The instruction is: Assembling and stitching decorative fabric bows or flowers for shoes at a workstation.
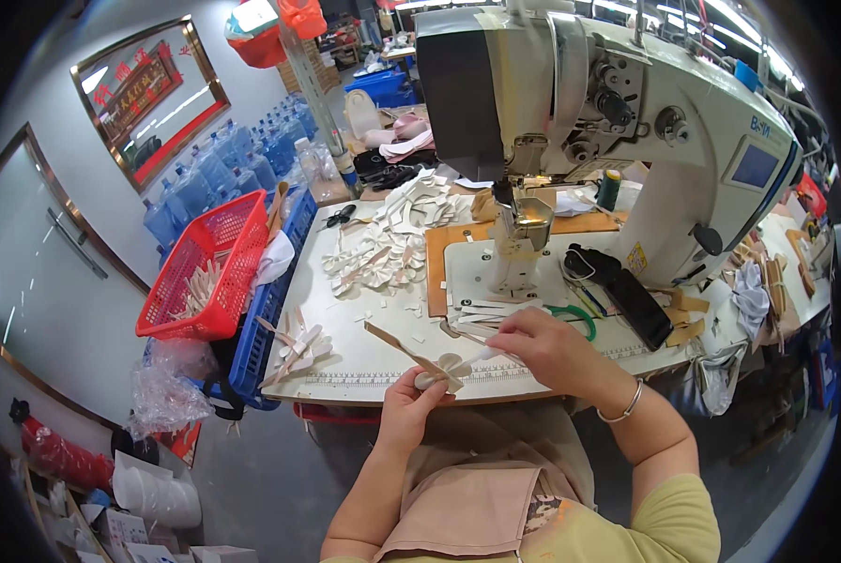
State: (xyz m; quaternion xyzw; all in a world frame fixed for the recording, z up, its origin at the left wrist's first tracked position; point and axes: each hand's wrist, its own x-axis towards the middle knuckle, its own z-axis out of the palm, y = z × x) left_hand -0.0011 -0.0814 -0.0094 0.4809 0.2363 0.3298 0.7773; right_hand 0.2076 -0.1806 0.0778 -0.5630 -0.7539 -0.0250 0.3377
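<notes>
We see left hand (409, 405) pinching white bow piece (447, 370) at bench (364, 361) front edge; right hand (542, 345) grip pressed on its strip end, sewing machine (589, 122) behind.

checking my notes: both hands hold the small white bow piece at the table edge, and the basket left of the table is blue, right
Not quite. The head view shows the basket is red. The left hand and right hand do hold the white bow piece at the table edge.
</notes>
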